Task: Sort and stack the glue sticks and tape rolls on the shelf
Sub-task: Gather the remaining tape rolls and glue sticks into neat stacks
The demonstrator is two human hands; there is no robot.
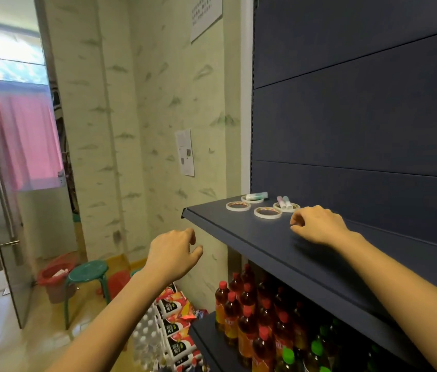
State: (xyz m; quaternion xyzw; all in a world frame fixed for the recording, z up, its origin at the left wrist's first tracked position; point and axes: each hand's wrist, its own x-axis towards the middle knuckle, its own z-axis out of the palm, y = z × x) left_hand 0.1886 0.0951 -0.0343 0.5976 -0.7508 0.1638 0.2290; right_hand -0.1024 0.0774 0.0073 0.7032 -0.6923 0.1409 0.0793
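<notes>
Two bare hands reach forward, both empty. The left hand point(172, 253) hangs in the air off the left end of the dark blue shelf point(252, 237), fingers loosely curled with thumb and forefinger apart, touching nothing. The right hand point(316, 224) hovers low over the shelf board, fingers bent downward into a loose claw, knuckles up; whether its fingertips touch the board cannot be told. It grips nothing and sits just beside the nearest tape roll.

Four white tape rolls lie flat near the shelf's left back corner: one at the front point(267, 212), one to the left point(238, 205), one at the back point(252, 199), and one on the right point(286, 207) close to the right hand. Three glue sticks show. A green-capped one point(257, 195) lies across the back roll, and a pink one point(280, 202) and a blue-green one point(287, 202) lie side by side across the right roll.

Below, the lower shelf holds many red-capped and green-capped drink bottles point(246, 312).
</notes>
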